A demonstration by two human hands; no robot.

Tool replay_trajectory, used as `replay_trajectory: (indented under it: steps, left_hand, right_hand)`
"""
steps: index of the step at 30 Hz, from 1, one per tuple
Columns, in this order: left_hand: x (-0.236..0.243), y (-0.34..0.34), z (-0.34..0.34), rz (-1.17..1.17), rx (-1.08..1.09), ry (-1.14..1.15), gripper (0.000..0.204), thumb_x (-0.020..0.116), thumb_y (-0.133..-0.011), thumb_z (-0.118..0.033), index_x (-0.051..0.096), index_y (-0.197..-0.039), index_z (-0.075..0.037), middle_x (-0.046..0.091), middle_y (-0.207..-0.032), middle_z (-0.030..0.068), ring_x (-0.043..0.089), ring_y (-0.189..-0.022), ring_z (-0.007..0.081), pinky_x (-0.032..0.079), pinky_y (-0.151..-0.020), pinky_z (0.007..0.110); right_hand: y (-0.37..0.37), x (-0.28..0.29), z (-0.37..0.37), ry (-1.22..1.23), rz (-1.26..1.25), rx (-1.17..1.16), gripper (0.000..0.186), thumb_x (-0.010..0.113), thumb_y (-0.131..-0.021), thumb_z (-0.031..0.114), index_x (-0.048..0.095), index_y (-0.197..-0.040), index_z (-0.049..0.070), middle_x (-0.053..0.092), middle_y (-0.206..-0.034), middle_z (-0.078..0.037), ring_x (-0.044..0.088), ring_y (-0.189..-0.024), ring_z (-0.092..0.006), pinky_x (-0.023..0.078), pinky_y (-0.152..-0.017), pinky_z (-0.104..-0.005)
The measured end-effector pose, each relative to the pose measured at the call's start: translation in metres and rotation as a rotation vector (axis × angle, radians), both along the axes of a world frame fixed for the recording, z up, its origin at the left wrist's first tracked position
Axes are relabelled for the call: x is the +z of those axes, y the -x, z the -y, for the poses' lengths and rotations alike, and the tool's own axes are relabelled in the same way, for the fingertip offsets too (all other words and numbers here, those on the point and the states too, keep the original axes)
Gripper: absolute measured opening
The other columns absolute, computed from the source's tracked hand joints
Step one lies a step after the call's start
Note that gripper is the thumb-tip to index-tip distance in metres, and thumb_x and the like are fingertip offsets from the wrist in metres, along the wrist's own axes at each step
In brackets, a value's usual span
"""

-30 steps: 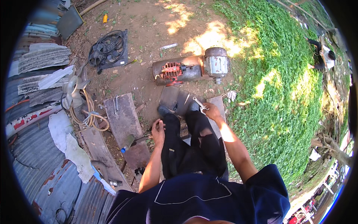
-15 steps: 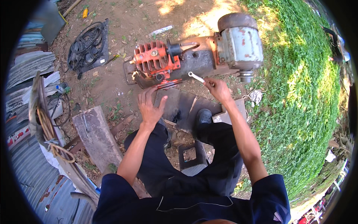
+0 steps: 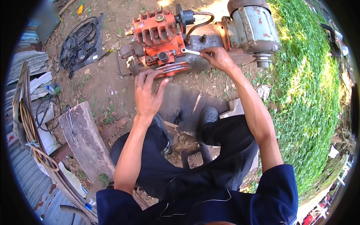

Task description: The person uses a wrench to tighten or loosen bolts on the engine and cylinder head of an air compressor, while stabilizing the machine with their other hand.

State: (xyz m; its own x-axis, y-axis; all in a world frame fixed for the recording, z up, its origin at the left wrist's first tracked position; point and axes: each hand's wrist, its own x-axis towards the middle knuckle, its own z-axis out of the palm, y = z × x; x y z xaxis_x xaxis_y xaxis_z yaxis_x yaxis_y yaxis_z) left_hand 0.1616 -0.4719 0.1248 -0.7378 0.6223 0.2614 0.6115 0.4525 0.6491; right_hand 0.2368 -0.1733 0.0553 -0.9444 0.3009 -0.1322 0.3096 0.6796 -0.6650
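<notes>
My right hand (image 3: 219,60) is closed round a silver wrench (image 3: 191,51), whose ring end is against the red compressor pump (image 3: 153,30) just above its pulley. My left hand (image 3: 149,96) has its fingertips on the red, grooved pulley (image 3: 176,68), fingers loosely bent and thumb apart. The pump sits on a rusty dark tank (image 3: 240,57), beside a weathered grey motor (image 3: 255,32) with a silver pulley (image 3: 263,60). A dark curved pipe (image 3: 208,17) runs from the pump to the tank.
A black fan assembly (image 3: 78,45), a weathered plank (image 3: 86,138) with metal tools, coiled hoses (image 3: 26,108) and corrugated sheets (image 3: 18,180) lie left. A dark board (image 3: 187,105) is by my feet. Greenery (image 3: 303,112) covers the right; another person (image 3: 333,41) is at the far right.
Both hands have risen from beside my legs to the compressor, which looks nearer. The wrench has moved up against the pump, and my left fingers have come onto the pulley.
</notes>
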Motion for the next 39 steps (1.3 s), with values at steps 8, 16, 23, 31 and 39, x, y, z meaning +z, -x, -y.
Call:
replay_trajectory:
  steps: [8,16,23,31,39]
  left_hand:
    - [0.011,-0.011,0.016,0.097,-0.053,0.058,0.063,0.075,-0.081,-0.037,0.053,-0.134,-0.011,0.049,-0.130,0.0169,0.046,-0.122,0.0376,0.038,-0.105,0.046]
    - [0.010,-0.009,0.000,0.029,-0.017,0.032,0.060,0.075,-0.081,-0.036,0.055,-0.129,-0.007,0.048,-0.132,0.0201,0.048,-0.121,0.0397,0.041,-0.103,0.046]
    - [0.036,-0.031,-0.013,-0.033,0.064,0.330,0.066,0.072,-0.082,-0.041,0.051,-0.133,-0.004,0.046,-0.137,0.0255,0.052,-0.122,0.0424,0.047,-0.099,0.048]
    - [0.050,-0.048,-0.023,-0.168,0.024,0.419,0.071,0.072,-0.082,-0.042,0.047,-0.138,-0.006,0.043,-0.144,0.0208,0.046,-0.130,0.0393,0.040,-0.107,0.046]
    - [0.021,-0.043,-0.042,-0.328,-0.106,0.336,0.075,0.071,-0.081,-0.049,0.047,-0.139,-0.009,0.037,-0.148,0.0183,0.031,-0.139,0.0374,0.025,-0.114,0.052]
  right_hand:
    - [0.019,-0.005,-0.034,-0.036,0.138,0.092,0.030,0.069,-0.087,0.032,0.074,-0.106,0.010,0.073,-0.096,-0.016,0.070,-0.089,-0.0280,0.052,-0.081,-0.0378]
    - [-0.003,0.009,-0.029,-0.147,0.058,0.066,0.032,0.069,-0.087,0.034,0.073,-0.105,0.009,0.072,-0.096,-0.016,0.069,-0.092,-0.0290,0.052,-0.083,-0.0387]
    - [0.004,0.009,-0.002,-0.218,0.148,0.014,0.028,0.062,-0.089,0.034,0.072,-0.112,0.021,0.070,-0.109,-0.014,0.065,-0.105,-0.0321,0.051,-0.092,-0.0418]
    - [0.007,-0.010,-0.025,-0.090,-0.021,0.119,0.028,0.065,-0.088,0.032,0.074,-0.108,0.015,0.071,-0.102,-0.016,0.067,-0.097,-0.0335,0.052,-0.087,-0.0417]
    - [0.017,0.006,-0.024,0.057,-0.002,0.049,0.028,0.069,-0.086,0.029,0.074,-0.106,0.011,0.073,-0.099,-0.016,0.069,-0.091,-0.0287,0.052,-0.083,-0.0372]
